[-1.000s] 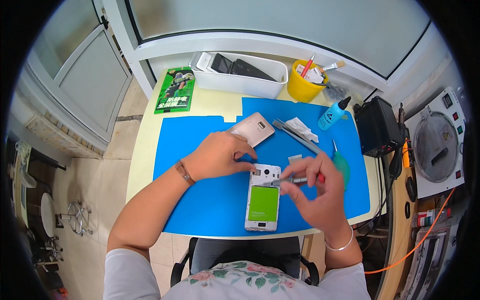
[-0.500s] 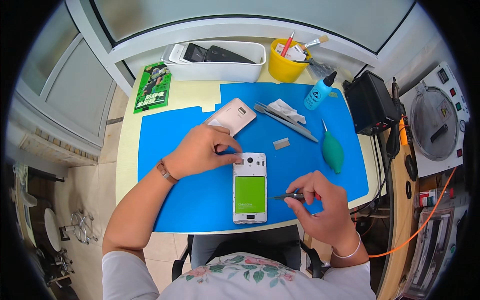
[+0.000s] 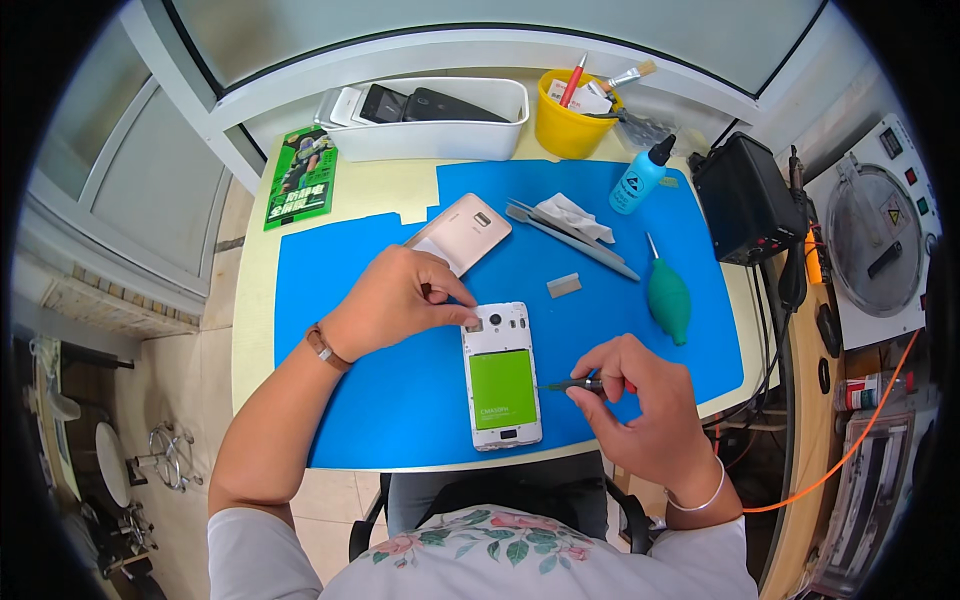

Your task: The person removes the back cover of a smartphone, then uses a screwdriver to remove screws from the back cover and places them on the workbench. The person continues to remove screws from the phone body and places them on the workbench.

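A white smartphone (image 3: pixel 488 339) without its back cover lies on the blue mat, its green battery (image 3: pixel 503 389) showing in the middle. My left hand (image 3: pixel 400 295) is closed at the phone's upper left corner, thumb and forefinger pinching its edge beside a small metal slot. In my right hand (image 3: pixel 640 400) is a small dark screwdriver (image 3: pixel 585 384) with a red end, held between thumb and fingers. Its thin tip points left at the phone's right edge; whether it touches cannot be made out. A gold phone cover (image 3: pixel 470 232) lies beyond my left hand.
Tweezers (image 3: pixel 580 245), a white tissue (image 3: pixel 575 215), a small metal piece (image 3: pixel 564 286), a green air blower (image 3: pixel 668 300) and a blue bottle (image 3: pixel 637 182) lie or stand on the mat (image 3: pixel 330 270). Behind are a white bin (image 3: pixel 430 142) of phones and a yellow cup (image 3: pixel 570 130). A black box (image 3: pixel 748 205) stands right.
The phone has turned slightly, its lower end shifting right. My right hand has moved a little up with the screwdriver. My left hand stays at the phone's corner.
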